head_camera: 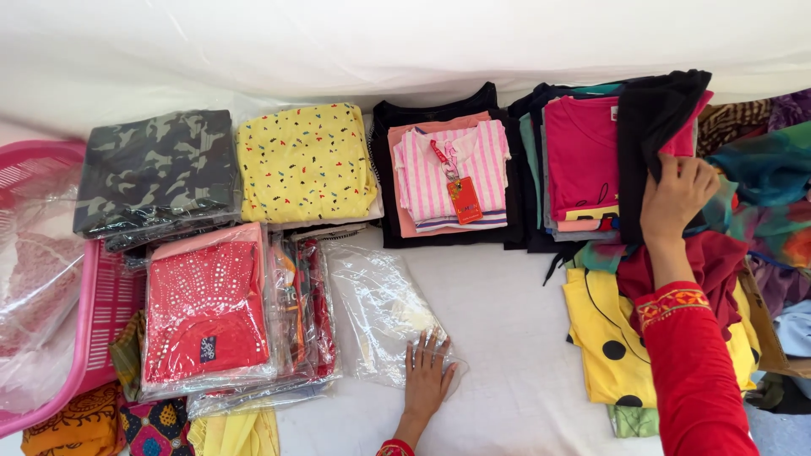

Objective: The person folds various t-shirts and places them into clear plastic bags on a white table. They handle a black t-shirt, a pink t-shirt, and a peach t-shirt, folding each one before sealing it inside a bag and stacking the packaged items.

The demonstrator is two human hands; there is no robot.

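Head view: right hand (676,196) pinches the edge of a black garment (655,127) lying atop the pink shirt stack (581,156), fingers closed on the cloth. Left hand (427,376) rests flat, fingers spread, on an empty clear plastic bag (380,308) on the white surface (507,338). Judgement: step in hand looks like picking 1 garment for bagging; next move would call for lifting it clear without disturbing the stack beneath. Just left of left hand: red sequinned top (205,308) in clear wrap. Beyond it: yellow printed (304,160) and camouflage (156,169) packs. Beyond left hand, striped pink shirt (452,173) carries an orange rectangular tag (464,200) on a red lanyard.
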